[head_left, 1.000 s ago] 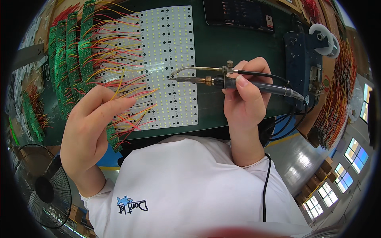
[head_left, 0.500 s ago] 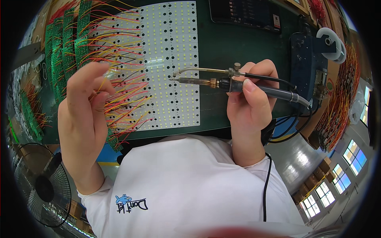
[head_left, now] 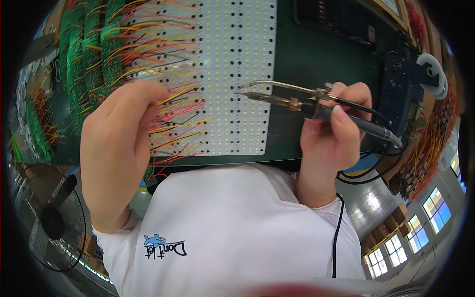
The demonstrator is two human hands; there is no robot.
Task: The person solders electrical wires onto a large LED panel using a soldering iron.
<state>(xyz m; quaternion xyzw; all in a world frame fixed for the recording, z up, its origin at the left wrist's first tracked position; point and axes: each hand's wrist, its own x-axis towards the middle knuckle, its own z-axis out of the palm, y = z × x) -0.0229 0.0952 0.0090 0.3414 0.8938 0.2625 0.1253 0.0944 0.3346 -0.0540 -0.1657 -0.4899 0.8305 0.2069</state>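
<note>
My right hand (head_left: 329, 138) grips a soldering iron (head_left: 321, 110) with a thin metal solder-feed tube (head_left: 287, 85) clamped alongside it. The iron's tip points left, over the white LED panel (head_left: 253, 121); whether it touches is unclear. My left hand (head_left: 118, 133) is curled, thumb and forefinger pinched at the ends of red and yellow wires (head_left: 184, 103) by the panel's left part. A wire seems to come out between those fingertips, which are partly hidden behind the hand. Rows of wires link the panel's left side with green circuit boards (head_left: 113, 54).
A dark screen device (head_left: 334, 22) lies at the back. On the right stand a dark blue soldering unit (head_left: 396, 89) and a white solder reel (head_left: 431, 74), near wire bundles (head_left: 430, 158). A fan (head_left: 52, 222) stands at lower left; black cable (head_left: 373, 180) loops by my right wrist.
The view has shifted, so the panel appears further right. My left fingers have closed in from a looser curl toward the wires. The iron stays in my right hand, its tip still over the panel.
</note>
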